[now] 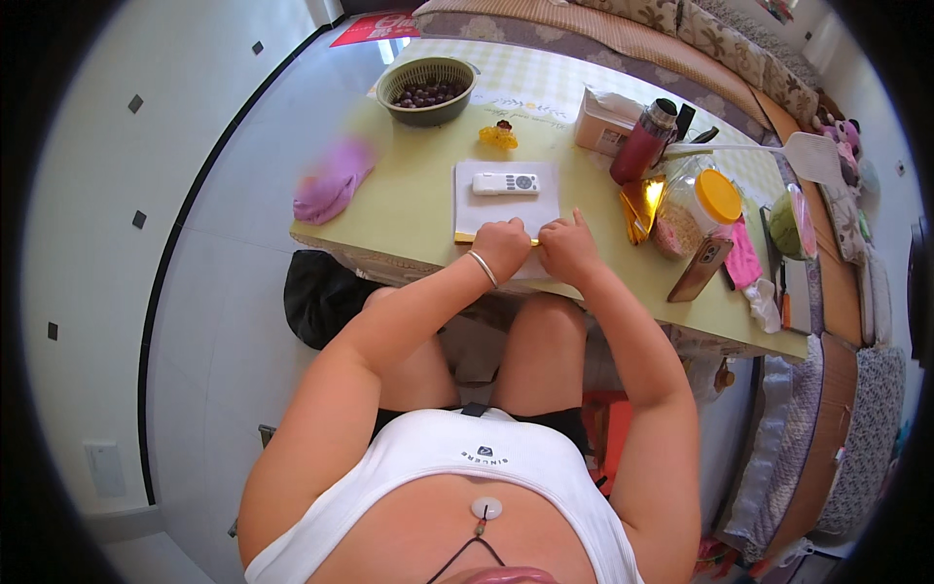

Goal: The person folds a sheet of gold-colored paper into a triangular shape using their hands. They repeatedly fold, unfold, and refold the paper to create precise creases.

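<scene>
Centrally, a gold strip (pixel 465 237) lies along the near edge of a sheet of white paper (pixel 471 216) on the pale green tabletop (pixel 399 200); its long axis runs left to right, across the person's body; it lies directly at the fingers of both hands, one end showing beyond the left hand (pixel 504 248) and a short length of gold showing in the narrow gap between the hands; the right hand (pixel 569 248) is near the other end, so the two stand about equally close, side by side.

The left fingers are curled together, apparently clamped on the strip, with knuckles covering the tips; the right fingers are likewise bent in, apparently pinching the strip beside them, except the index finger, which points up and away; the exact contact of the pads is hidden.

Beyond the hands, a white remote control (pixel 506 184) rests on the paper, also lengthwise from left to right, apart from the fingers; to the right are folded gold foil (pixel 642 209) and a phone (pixel 699 271); at the far left is a basket (pixel 428 117) of dark round fruit (pixel 429 94).
</scene>
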Motion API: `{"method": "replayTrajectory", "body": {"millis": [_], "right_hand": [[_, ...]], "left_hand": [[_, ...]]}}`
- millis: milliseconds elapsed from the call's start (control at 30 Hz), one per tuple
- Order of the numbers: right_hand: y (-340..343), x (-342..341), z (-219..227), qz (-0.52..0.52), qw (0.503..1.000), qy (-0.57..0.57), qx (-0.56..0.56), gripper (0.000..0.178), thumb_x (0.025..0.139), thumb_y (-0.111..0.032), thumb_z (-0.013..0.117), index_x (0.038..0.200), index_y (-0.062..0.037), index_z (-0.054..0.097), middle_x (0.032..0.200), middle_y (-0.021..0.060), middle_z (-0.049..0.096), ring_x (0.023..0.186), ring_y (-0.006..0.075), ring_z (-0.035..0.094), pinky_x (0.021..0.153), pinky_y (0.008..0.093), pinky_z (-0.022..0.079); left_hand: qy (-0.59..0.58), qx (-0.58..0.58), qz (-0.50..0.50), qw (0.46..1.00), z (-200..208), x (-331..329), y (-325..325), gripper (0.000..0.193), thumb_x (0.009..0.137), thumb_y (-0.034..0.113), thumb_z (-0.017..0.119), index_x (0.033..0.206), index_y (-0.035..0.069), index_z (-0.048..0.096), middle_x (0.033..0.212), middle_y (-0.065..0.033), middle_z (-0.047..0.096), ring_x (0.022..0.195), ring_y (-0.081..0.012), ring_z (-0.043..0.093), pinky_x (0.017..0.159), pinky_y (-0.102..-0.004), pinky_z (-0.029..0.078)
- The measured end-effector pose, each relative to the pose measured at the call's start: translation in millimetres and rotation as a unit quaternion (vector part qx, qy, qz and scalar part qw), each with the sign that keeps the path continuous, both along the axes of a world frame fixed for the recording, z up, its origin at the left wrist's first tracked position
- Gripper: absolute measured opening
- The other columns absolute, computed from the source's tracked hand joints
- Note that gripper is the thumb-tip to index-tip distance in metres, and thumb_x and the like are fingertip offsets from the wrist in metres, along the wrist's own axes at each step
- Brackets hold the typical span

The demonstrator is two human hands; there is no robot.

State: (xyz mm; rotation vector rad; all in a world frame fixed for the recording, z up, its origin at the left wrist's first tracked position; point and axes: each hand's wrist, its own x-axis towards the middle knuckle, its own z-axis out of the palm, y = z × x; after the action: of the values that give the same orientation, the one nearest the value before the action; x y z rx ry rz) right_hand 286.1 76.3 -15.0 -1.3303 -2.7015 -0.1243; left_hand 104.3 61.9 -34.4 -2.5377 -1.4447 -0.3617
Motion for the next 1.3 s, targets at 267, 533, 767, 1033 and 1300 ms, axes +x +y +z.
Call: {"method": "replayTrajectory", "body": {"millis": [267,533,767,1033,1300], "right_hand": [[10,31,-29,-0.048,0.989,0.138,0.002,0.023,0.085,-0.013,0.067,0.107,-0.0061,0.070,0.120,0.0126,0.069,0.112,0.0301,0.064,0.104,0.0410,0.047],[-1,36,-27,-0.153,0.903,0.391,-0.096,0.072,0.080,-0.017,0.080,0.144,-0.0008,0.049,0.144,0.0208,0.054,0.131,0.0362,0.053,0.110,0.0411,0.042],[-30,15,9,-0.034,0.923,0.382,0.041,0.059,0.083,-0.008,0.071,0.140,-0.0107,0.058,0.151,0.0145,0.050,0.140,0.0346,0.046,0.120,0.0421,0.029],[-65,5,-3,0.074,0.974,0.135,0.167,0.029,0.080,-0.012,0.060,0.106,-0.0038,0.070,0.115,0.0152,0.071,0.097,0.0262,0.069,0.083,0.0399,0.051],[-85,-44,-1,-0.013,0.987,0.097,0.129,0.011,0.078,-0.015,0.064,0.085,-0.0077,0.066,0.072,0.0031,0.062,0.067,0.0223,0.063,0.065,0.0370,0.044]], "left_hand": [[0.005,-0.024,0.077,0.997,10,-16,5,0.012,0.081,0.014,0.064,0.074,0.009,0.073,0.078,-0.0130,0.066,0.071,-0.0295,0.071,0.061,-0.0413,0.058],[-0.322,-0.116,0.079,0.936,99,-87,31,0.018,0.082,0.006,0.067,0.096,0.004,0.077,0.087,-0.0131,0.072,0.083,-0.0270,0.072,0.074,-0.0363,0.056],[-0.445,-0.400,-0.218,0.771,112,-112,17,0.040,0.074,-0.015,0.053,0.102,-0.001,0.077,0.116,-0.0140,0.072,0.117,-0.0225,0.063,0.106,-0.0321,0.045],[-0.417,-0.387,-0.096,0.816,58,-113,33,0.027,0.079,0.000,0.063,0.102,0.003,0.076,0.124,-0.0148,0.071,0.122,-0.0261,0.062,0.110,-0.0359,0.043],[-0.100,-0.117,-0.135,0.979,57,-49,-64,0.061,0.066,0.033,0.084,0.113,-0.001,0.066,0.124,-0.0220,0.064,0.123,-0.0386,0.058,0.106,-0.0547,0.044]]}}
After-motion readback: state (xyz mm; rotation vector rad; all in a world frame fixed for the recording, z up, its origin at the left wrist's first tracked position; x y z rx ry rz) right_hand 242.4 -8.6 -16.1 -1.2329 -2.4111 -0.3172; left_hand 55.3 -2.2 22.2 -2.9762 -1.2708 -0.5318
